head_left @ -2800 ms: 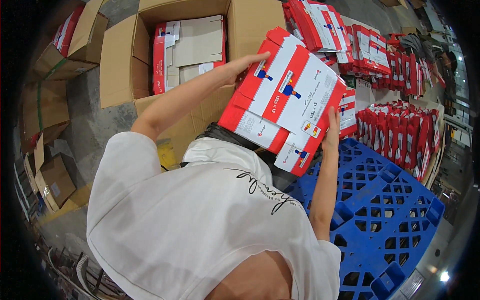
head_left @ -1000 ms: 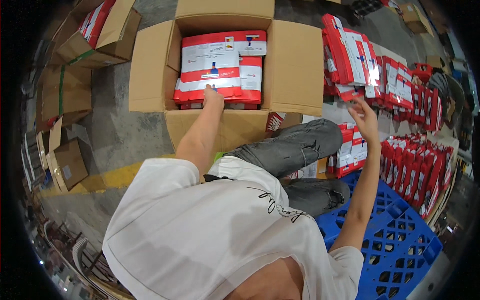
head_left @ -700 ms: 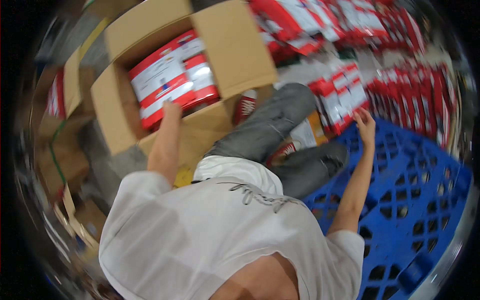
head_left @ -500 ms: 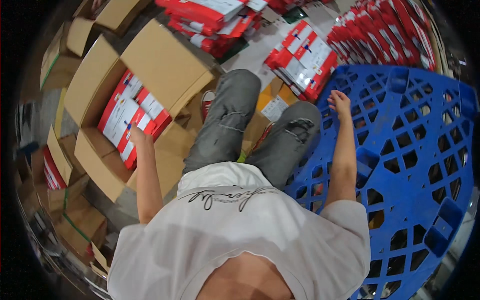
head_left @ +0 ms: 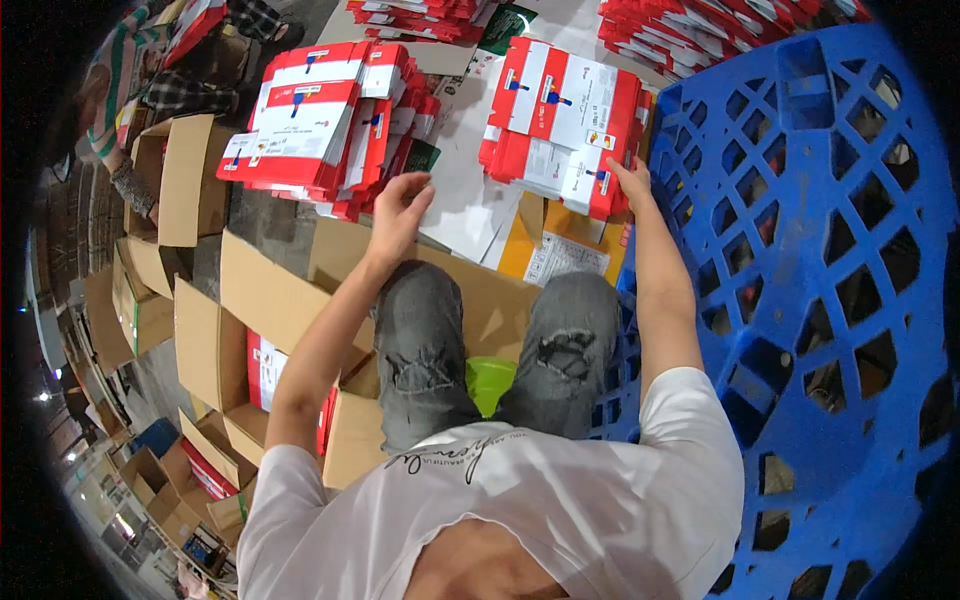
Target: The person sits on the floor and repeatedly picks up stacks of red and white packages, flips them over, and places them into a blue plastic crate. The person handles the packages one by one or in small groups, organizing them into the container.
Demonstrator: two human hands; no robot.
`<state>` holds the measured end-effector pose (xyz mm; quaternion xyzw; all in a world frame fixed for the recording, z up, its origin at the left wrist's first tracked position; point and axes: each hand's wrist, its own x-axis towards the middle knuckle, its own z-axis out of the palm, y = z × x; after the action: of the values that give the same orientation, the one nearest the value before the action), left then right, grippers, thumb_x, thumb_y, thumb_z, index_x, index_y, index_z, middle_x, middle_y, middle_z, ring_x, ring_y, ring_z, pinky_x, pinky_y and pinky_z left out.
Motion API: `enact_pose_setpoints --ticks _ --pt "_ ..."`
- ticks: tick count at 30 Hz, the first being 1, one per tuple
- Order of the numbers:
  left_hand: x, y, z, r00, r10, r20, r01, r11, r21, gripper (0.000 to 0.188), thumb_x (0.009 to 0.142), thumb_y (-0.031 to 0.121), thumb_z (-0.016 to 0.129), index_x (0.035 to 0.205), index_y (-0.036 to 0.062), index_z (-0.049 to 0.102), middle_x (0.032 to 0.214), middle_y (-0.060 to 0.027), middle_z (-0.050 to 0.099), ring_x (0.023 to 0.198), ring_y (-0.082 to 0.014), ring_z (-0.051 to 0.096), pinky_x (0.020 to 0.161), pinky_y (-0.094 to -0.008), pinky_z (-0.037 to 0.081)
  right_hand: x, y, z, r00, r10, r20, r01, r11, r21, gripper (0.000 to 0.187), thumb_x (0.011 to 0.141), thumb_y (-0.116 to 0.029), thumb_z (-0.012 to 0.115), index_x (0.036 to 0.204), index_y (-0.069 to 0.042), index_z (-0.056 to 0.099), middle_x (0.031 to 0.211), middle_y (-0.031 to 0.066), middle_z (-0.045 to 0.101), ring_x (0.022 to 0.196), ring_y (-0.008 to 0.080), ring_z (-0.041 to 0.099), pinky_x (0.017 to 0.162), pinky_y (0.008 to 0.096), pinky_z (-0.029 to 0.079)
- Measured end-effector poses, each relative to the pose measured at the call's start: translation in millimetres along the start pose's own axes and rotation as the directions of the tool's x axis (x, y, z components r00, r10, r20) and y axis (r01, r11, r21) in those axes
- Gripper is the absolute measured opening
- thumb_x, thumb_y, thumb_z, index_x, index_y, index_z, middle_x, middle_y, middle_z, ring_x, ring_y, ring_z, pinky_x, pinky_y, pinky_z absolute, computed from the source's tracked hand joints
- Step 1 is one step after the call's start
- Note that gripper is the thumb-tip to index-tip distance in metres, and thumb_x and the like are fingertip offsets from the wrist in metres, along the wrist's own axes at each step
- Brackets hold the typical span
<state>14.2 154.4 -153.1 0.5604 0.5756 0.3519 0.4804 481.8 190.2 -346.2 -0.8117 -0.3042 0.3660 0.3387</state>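
My right hand (head_left: 630, 187) is at the near right corner of a stack of flat red-and-white printed packages (head_left: 555, 125). Its thumb and fingers are apart and touch the stack's edge, not closed around it. My left hand (head_left: 398, 210) hangs in the air above my left knee with nothing in it, thumb apart from loosely bent fingers. It is nearest to a second, taller stack of the same packages (head_left: 310, 120), which lies farther left with uneven edges. Beneath the right-hand stack lies a yellow-orange carton (head_left: 570, 235) with a white label.
A blue plastic pallet (head_left: 790, 240) stands along my right side. At my left is an open cardboard box (head_left: 210, 340) with red-and-white packages inside. More packages (head_left: 690, 35) lie in rows at the back. A co-worker's hand (head_left: 150, 200) is by another box at the far left. A green stool (head_left: 490, 380) shows between my legs.
My view has turned left and forward. My left hand has left the packages in the open box and risen over my knee. My right hand has moved from above the pallet to the stack's edge.
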Motion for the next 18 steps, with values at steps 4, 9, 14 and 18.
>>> enact_pose_setpoints --ticks 4,9,14,18 --pt "101 -67 60 0.985 -0.049 0.165 0.015 0.979 0.202 0.043 0.089 0.025 0.076 0.121 -0.0036 0.069 0.109 -0.0195 0.074 0.101 -0.0261 0.071 0.09 -0.036 0.055 19 -15 11 0.998 0.066 0.0 -0.066 0.997 0.031 0.084 0.074 -0.031 0.092 0.139 0.007 0.054 0.125 0.0208 0.069 0.109 0.0282 0.07 0.093 0.0401 0.057" --pt "159 -85 147 0.911 -0.41 0.054 0.398 0.905 0.147 0.048 0.087 0.015 0.071 0.13 -0.0043 0.064 0.123 -0.0222 0.068 0.119 -0.031 0.064 0.102 -0.0405 0.051 19 -34 -3 0.917 0.275 0.29 -0.343 0.913 0.219 0.069 0.072 -0.02 0.091 0.129 0.005 0.06 0.118 0.0212 0.072 0.099 0.0294 0.074 0.084 0.0443 0.062" --pt "184 -112 188 0.945 -0.327 0.016 0.27 0.806 0.527 0.063 0.078 0.024 0.067 0.132 -0.0066 0.058 0.125 -0.0252 0.066 0.117 -0.0378 0.065 0.105 -0.0438 0.05 18 -55 -11 0.881 0.249 0.401 -0.426 0.786 0.449 0.058 0.078 -0.01 0.084 0.129 0.004 0.059 0.117 0.0203 0.071 0.098 0.0308 0.074 0.081 0.0448 0.064" --pt "194 -119 209 0.946 -0.318 -0.063 0.289 0.74 0.607 0.065 0.075 0.037 0.074 0.125 -0.002 0.066 0.136 -0.0226 0.06 0.13 -0.0379 0.056 0.109 -0.047 0.047 -26 -91 -29 0.966 0.023 0.256 -0.187 0.745 0.64 0.053 0.083 0.002 0.077 0.131 0.005 0.055 0.122 0.0171 0.069 0.104 0.0279 0.07 0.09 0.0399 0.059"
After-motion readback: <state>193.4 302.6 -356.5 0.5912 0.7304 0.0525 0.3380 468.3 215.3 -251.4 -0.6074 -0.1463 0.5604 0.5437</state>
